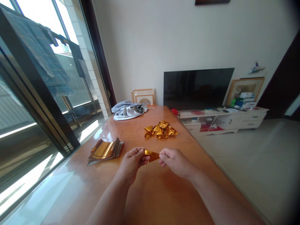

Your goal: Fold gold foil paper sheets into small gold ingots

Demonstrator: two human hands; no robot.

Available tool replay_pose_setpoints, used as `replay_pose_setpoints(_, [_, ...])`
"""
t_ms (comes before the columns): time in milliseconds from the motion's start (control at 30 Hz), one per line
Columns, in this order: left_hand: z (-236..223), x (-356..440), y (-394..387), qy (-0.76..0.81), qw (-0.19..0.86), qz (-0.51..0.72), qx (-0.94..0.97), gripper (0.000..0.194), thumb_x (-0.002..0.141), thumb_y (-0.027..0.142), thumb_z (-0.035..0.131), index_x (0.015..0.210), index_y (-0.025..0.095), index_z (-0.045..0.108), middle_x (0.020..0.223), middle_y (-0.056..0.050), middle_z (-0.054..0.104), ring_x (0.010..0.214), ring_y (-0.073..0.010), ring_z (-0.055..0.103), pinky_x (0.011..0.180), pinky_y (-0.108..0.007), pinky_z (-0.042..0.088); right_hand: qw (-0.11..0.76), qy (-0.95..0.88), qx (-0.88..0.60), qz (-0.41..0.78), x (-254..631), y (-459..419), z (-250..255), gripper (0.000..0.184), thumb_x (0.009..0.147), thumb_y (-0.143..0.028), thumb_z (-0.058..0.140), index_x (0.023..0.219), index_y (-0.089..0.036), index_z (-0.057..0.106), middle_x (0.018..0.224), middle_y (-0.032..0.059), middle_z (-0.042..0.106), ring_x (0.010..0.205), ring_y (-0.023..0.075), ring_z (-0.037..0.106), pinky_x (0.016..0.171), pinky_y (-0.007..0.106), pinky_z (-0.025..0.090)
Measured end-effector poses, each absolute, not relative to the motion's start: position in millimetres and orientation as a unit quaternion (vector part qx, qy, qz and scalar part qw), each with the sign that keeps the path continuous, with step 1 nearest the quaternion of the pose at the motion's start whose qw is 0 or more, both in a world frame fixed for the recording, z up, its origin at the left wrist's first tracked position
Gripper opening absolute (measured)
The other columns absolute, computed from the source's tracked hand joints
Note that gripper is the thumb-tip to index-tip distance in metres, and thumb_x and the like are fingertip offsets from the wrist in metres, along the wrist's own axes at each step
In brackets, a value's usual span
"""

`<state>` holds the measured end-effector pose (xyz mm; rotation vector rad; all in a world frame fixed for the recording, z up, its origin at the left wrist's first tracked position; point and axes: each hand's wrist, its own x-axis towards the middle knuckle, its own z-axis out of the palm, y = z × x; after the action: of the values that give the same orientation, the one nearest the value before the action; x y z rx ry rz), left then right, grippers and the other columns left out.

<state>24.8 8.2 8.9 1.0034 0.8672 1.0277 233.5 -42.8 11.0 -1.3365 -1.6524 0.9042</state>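
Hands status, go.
Left hand, right hand pinching gold foil. Crumpled foil pile ahead. Foil sheet stack to the left.

And there's the shine: the crinkled gold foil strip (151, 155) is glossy and metallic, bright along every crease! Same mirror finish on the crumpled foil heap (161, 130) and the smooth foil sheets (105, 150), all on a varnished wooden table (150, 200), with a soft, matt cloth bundle (128, 111) beyond.
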Motion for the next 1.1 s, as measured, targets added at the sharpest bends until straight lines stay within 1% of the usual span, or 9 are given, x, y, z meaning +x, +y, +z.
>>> replay_pose_setpoints(67, [9.1, 24.2, 8.9, 0.387, 0.669, 0.457, 0.441, 0.021, 0.083, 0.029, 0.076, 0.093, 0.013, 0.066, 0.086, -0.007, 0.071, 0.073, -0.0131, 0.070, 0.068, -0.021, 0.054, 0.402, -0.659, -0.516, 0.371, 233.7, -43.6, 11.7, 0.026, 0.096, -0.036, 0.051, 0.081, -0.019, 0.064, 0.084, 0.0043, 0.075, 0.077, 0.0174, 0.069, 0.070, 0.028, 0.049])
replay_pose_setpoints(200, [10.1, 23.3, 10.1, 0.386, 0.663, 0.463, 0.445, 0.025, 0.082, 0.033, 0.077, 0.092, 0.013, 0.066, 0.081, -0.006, 0.070, 0.071, -0.0120, 0.068, 0.069, -0.021, 0.053, 0.420, -0.639, -0.508, 0.395, 236.3, -40.0, 8.2, 0.027, 0.096, -0.038, 0.051, 0.087, -0.017, 0.066, 0.088, 0.0061, 0.075, 0.079, 0.0181, 0.070, 0.075, 0.031, 0.051])
replay_pose_setpoints(367, [9.8, 22.3, 11.6, 0.387, 0.641, 0.471, 0.466, 0.031, 0.083, 0.041, 0.075, 0.093, 0.013, 0.065, 0.081, -0.006, 0.071, 0.073, -0.0120, 0.067, 0.072, -0.022, 0.052, 0.466, -0.568, -0.495, 0.463, 239.5, -31.8, 2.8, 0.031, 0.093, -0.041, 0.054, 0.105, -0.015, 0.066, 0.086, 0.0067, 0.074, 0.072, 0.0170, 0.068, 0.072, 0.032, 0.053])
replay_pose_setpoints(467, [8.8, 22.5, 12.2, 0.387, 0.623, 0.473, 0.487, 0.034, 0.083, 0.044, 0.074, 0.093, 0.013, 0.065, 0.081, -0.006, 0.072, 0.074, -0.0129, 0.067, 0.071, -0.023, 0.051, 0.501, -0.522, -0.502, 0.473, 237.8, -31.8, 5.0, 0.031, 0.091, -0.042, 0.055, 0.102, -0.016, 0.066, 0.080, 0.0048, 0.072, 0.066, 0.0149, 0.065, 0.067, 0.029, 0.050])
replay_pose_setpoints(600, [8.3, 23.8, 12.1, 0.379, 0.610, 0.478, 0.506, 0.034, 0.084, 0.045, 0.073, 0.094, 0.014, 0.065, 0.084, -0.006, 0.072, 0.076, -0.0141, 0.067, 0.072, -0.024, 0.051, 0.507, -0.500, -0.509, 0.484, 233.1, -36.0, 8.9, 0.029, 0.090, -0.044, 0.057, 0.095, -0.017, 0.065, 0.074, 0.0021, 0.069, 0.060, 0.0123, 0.059, 0.060, 0.025, 0.045])
replay_pose_setpoints(667, [8.8, 24.6, 11.4, 0.378, 0.605, 0.479, 0.512, 0.033, 0.085, 0.044, 0.073, 0.095, 0.014, 0.065, 0.085, -0.006, 0.072, 0.076, -0.0142, 0.067, 0.072, -0.025, 0.051, 0.504, -0.502, -0.501, 0.493, 231.3, -37.2, 8.9, 0.029, 0.089, -0.045, 0.059, 0.093, -0.017, 0.065, 0.073, 0.0015, 0.068, 0.060, 0.0121, 0.058, 0.060, 0.025, 0.044])
replay_pose_setpoints(833, [9.8, 26.3, 9.7, 0.378, 0.602, 0.475, 0.519, 0.032, 0.085, 0.043, 0.072, 0.096, 0.014, 0.065, 0.086, -0.007, 0.072, 0.077, -0.0145, 0.067, 0.072, -0.025, 0.051, 0.509, -0.515, -0.491, 0.483, 229.8, -36.3, 5.8, 0.031, 0.079, -0.043, 0.070, 0.097, -0.017, 0.067, 0.074, 0.0013, 0.069, 0.060, 0.0128, 0.058, 0.060, 0.025, 0.045])
replay_pose_setpoints(967, [9.3, 27.5, 9.0, 0.370, 0.603, 0.480, 0.519, 0.031, 0.085, 0.043, 0.072, 0.096, 0.014, 0.065, 0.087, -0.006, 0.072, 0.077, -0.0142, 0.066, 0.073, -0.025, 0.051, 0.514, -0.508, -0.490, 0.487, 228.4, -35.3, 3.0, 0.028, 0.081, -0.041, 0.068, 0.095, -0.017, 0.067, 0.072, 0.0007, 0.068, 0.056, 0.0110, 0.055, 0.055, 0.024, 0.041])
replay_pose_setpoints(1100, [9.1, 28.7, 8.4, 0.356, 0.606, 0.472, 0.532, 0.030, 0.085, 0.041, 0.072, 0.098, 0.015, 0.066, 0.088, -0.006, 0.072, 0.082, -0.0159, 0.066, 0.079, -0.027, 0.052, 0.538, -0.447, -0.484, 0.525, 227.6, -34.0, -0.5, 0.022, 0.082, -0.035, 0.066, 0.093, -0.017, 0.065, 0.070, 0.0005, 0.067, 0.059, 0.0104, 0.057, 0.056, 0.022, 0.041])
